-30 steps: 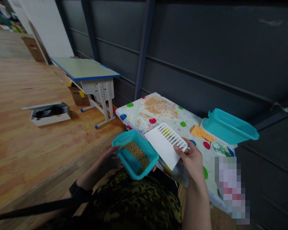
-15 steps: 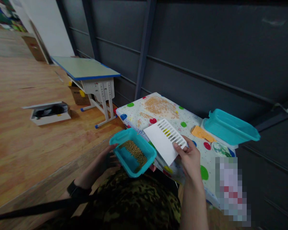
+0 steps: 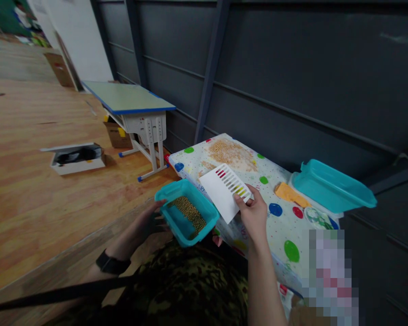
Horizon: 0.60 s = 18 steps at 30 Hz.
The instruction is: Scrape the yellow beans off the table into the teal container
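My left hand (image 3: 150,225) grips the left rim of a teal plastic basin (image 3: 206,206), held in front of my body just off the table's edge. A layer of small tan beans (image 3: 189,215) covers part of its bottom. My right hand (image 3: 253,209) pinches a flat white slotted scoop (image 3: 219,194) at its slotted end, thumb on top. The scoop is tilted, its plain end towards the basin. Between it and the wall, more beans and pale crumbs (image 3: 229,153) lie spread on the patterned tablecloth (image 3: 275,226).
A second teal basin (image 3: 333,185) sits at the table's right end, beside an orange cloth (image 3: 290,194) and a round green-and-white lid (image 3: 318,218). A dark panelled wall (image 3: 292,68) runs behind. To the left stand a desk (image 3: 132,97) and an open white box (image 3: 78,160).
My right hand has moved left with the slotted scoop, bringing it closer to the basin and the spread beans. My left hand still holds the basin in nearly the same place.
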Motion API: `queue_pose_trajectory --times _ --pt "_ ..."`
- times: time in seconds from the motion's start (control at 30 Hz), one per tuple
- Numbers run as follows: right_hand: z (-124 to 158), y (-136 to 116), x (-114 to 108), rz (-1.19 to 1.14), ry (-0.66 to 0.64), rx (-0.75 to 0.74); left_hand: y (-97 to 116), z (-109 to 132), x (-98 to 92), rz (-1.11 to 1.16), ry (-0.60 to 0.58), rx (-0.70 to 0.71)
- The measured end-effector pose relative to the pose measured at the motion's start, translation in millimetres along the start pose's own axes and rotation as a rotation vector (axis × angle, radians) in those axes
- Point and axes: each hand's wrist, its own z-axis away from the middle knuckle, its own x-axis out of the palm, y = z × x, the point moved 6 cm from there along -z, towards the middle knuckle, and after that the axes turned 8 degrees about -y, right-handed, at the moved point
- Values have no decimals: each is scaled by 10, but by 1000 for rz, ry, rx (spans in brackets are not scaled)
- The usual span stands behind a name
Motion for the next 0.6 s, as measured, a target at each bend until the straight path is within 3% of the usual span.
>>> queue_pose_trajectory --times 0.17,0.37,0.6 --pt "22 -49 2 19 8 -12 37 -55 -68 -24 39 21" --pt "102 -82 -23 -36 -24 18 57 -26 -36 -17 -9 38" --pt "91 -79 -79 3 36 -2 44 -14 -86 -24 -8 44"
